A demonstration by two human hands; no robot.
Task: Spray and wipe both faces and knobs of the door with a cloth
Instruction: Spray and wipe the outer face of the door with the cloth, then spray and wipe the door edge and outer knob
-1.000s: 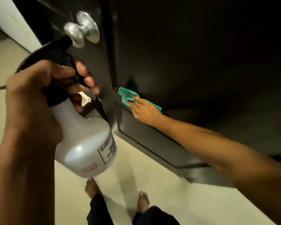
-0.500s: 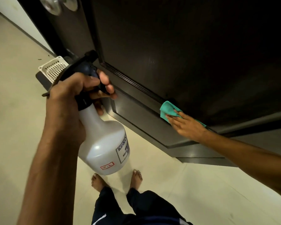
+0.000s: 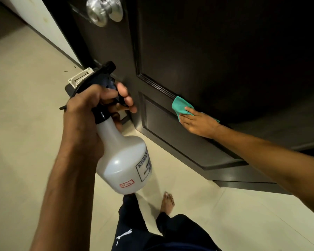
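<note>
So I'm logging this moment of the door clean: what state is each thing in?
Spray bottle: gripped at the neck by the left hand, off the floor.
Green cloth: pressed flat against the door by the right hand.
Knob: untouched.

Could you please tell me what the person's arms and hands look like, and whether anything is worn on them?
Both forearms are bare as far as the picture shows: no sleeves or gloves. The left hand and the right hand carry no visible rings, watch or wristbands. Lower down, dark trousers with a small white logo show above bare feet.
</note>
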